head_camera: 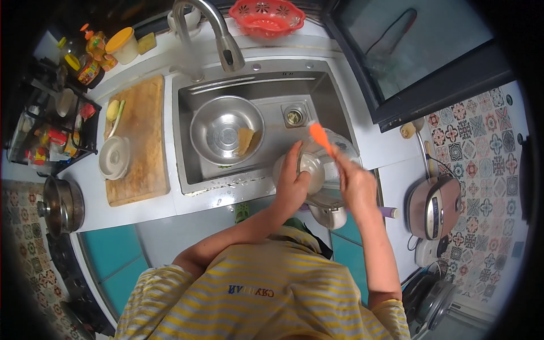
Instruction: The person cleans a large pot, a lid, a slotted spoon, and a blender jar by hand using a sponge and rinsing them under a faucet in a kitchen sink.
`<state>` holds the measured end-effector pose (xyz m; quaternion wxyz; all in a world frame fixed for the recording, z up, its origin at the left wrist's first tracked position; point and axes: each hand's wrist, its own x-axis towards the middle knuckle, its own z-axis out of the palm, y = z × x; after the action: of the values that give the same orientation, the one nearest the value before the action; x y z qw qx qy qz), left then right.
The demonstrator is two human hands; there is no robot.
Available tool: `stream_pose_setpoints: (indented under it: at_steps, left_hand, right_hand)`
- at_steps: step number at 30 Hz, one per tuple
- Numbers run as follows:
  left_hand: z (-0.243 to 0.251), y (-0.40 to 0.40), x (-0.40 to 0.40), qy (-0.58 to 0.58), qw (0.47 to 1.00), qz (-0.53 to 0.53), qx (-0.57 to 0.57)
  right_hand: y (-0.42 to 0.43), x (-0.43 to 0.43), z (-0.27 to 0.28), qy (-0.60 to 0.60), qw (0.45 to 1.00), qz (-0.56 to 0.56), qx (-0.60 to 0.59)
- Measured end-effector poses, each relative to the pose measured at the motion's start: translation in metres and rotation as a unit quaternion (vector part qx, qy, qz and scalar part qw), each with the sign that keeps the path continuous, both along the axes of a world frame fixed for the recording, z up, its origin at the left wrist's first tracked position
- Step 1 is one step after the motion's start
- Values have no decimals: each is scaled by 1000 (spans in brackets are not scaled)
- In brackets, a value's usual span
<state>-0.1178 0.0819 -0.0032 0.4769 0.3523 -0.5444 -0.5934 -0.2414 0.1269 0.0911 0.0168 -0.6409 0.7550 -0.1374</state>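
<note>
My left hand (293, 182) grips the rim of a clear, see-through pitcher-like vessel (316, 174) at the front right edge of the sink (263, 102). My right hand (355, 180) holds an orange-handled brush (321, 138) above that vessel; its head is blurred. In the sink a steel basin (212, 123) holds a yellowish sponge or cloth (245, 141). The drain (294, 116) has food scraps in it. A pale handle-like part (329, 216) hangs below the vessel, partly behind my arm.
A wooden cutting board (144, 148) with a peeled potato-like piece (113, 110), a scallion stalk (117, 119) and a pale round lid (114, 158) lies left. The faucet (230, 55) arches over the sink. A red basket (267, 19) stands behind; a pink rice cooker (433, 208) is right.
</note>
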Motion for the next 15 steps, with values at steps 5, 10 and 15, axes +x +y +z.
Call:
stream_pose_setpoints:
  at_steps: [5,10,15]
  left_hand:
    - [15,-3,7,-6,1000,-7,26]
    - [9,-3,7,17,999,-3,28]
    - [6,0,-8,123,988,-35,84]
  right_hand:
    - [15,1,38,101,992,-67,21]
    - [19,17,44,190,946,42,258]
    - [-41,21,-16,207,906,118,351]
